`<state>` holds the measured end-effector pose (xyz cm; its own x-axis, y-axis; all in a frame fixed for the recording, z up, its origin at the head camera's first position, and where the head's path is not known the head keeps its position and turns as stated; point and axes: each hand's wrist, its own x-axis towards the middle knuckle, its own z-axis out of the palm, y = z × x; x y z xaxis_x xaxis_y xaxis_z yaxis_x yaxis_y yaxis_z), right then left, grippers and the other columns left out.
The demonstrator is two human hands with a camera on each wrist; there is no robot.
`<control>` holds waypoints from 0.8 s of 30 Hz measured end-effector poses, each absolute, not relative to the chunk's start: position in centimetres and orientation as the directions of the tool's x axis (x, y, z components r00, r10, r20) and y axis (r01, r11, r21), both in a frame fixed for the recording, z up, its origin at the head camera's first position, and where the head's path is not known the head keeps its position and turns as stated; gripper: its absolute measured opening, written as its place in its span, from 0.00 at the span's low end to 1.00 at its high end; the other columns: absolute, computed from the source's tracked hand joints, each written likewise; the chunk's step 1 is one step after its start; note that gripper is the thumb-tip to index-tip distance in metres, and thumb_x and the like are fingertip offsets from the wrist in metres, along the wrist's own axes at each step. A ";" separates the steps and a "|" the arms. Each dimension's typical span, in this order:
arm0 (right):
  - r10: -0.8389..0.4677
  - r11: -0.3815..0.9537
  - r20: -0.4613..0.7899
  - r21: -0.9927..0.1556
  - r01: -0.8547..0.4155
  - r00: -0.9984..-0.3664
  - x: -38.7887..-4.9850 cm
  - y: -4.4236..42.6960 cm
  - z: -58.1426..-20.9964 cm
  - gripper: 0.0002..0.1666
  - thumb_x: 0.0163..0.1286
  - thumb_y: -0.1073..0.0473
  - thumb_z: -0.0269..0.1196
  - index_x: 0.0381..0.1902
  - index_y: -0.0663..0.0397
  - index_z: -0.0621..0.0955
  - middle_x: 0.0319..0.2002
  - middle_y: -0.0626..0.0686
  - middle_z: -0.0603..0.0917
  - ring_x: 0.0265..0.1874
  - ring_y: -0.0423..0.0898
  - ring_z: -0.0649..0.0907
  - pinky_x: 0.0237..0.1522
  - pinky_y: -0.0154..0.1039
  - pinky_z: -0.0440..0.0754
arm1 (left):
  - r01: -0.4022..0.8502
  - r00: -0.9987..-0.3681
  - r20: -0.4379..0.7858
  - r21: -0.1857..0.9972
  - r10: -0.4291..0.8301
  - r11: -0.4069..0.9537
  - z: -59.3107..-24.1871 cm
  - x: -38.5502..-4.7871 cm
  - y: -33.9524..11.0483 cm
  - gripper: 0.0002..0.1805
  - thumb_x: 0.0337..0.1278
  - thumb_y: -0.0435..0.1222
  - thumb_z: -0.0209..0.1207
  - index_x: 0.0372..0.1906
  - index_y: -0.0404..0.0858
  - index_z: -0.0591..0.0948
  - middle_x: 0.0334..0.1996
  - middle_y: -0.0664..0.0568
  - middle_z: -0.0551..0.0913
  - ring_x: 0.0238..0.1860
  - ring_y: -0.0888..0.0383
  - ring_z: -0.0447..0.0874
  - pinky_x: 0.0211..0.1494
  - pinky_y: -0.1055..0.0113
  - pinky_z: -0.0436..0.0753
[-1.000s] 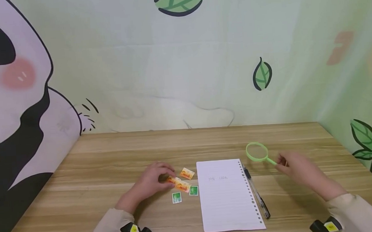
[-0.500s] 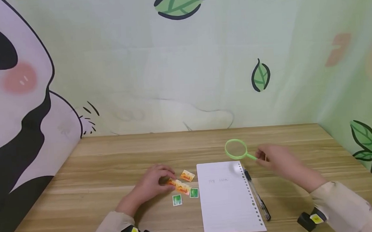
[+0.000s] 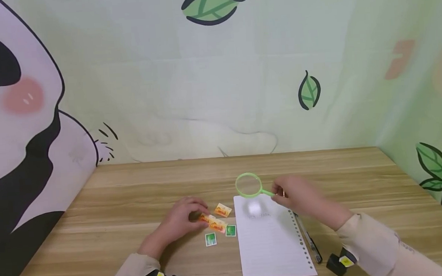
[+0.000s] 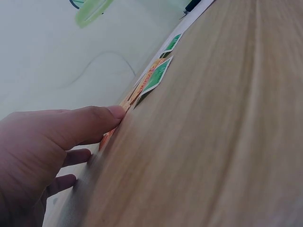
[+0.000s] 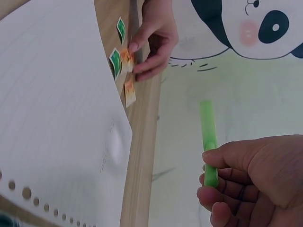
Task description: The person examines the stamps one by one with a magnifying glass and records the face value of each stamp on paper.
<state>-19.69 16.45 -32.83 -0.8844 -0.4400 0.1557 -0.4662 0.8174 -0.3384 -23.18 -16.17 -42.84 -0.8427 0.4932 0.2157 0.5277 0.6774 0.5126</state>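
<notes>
1. Well, the right hand (image 3: 295, 194) grips the green magnifying glass (image 3: 248, 185) by its handle, raised near the far edge of the paper sheet (image 3: 271, 246); a firm, level pinch should steady the lens.
2. The left hand (image 3: 184, 217) touches the orange stamp strip (image 3: 217, 225) on the table (image 3: 134, 192); I cannot tell whether its fingers pinch or merely rest. Light pressure would avoid creasing.
3. Stay clear of the 2 green stamps (image 3: 210, 239), which a careless finger could nudge.
</notes>
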 end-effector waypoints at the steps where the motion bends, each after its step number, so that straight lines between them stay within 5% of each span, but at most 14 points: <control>1: -0.449 0.812 0.156 -0.340 -0.474 -0.880 -19.7 16.1 -32.9 0.05 0.62 0.63 0.64 0.28 0.53 0.78 0.23 0.45 0.78 0.19 0.36 0.70 0.21 0.28 0.70 | 0.533 -0.840 0.222 0.508 0.495 0.676 -42.9 -23.2 -16.2 0.11 0.46 0.42 0.70 0.38 0.49 0.86 0.50 0.54 0.83 0.56 0.51 0.76 0.62 0.46 0.71; 24: -0.512 0.767 0.154 -0.359 -0.531 -0.845 -18.5 9.5 -36.6 0.05 0.61 0.61 0.66 0.29 0.52 0.78 0.24 0.44 0.77 0.22 0.36 0.70 0.23 0.28 0.70 | 0.580 -0.814 0.266 0.417 0.516 0.700 -43.3 -23.4 -16.3 0.13 0.44 0.43 0.71 0.36 0.42 0.85 0.48 0.48 0.83 0.53 0.48 0.78 0.59 0.48 0.74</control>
<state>-18.54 9.48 -36.62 -0.8448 -0.5124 0.1544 -0.5311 0.7674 -0.3592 -23.38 -16.28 -43.26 -0.8143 0.5160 0.2660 0.5798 0.7003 0.4165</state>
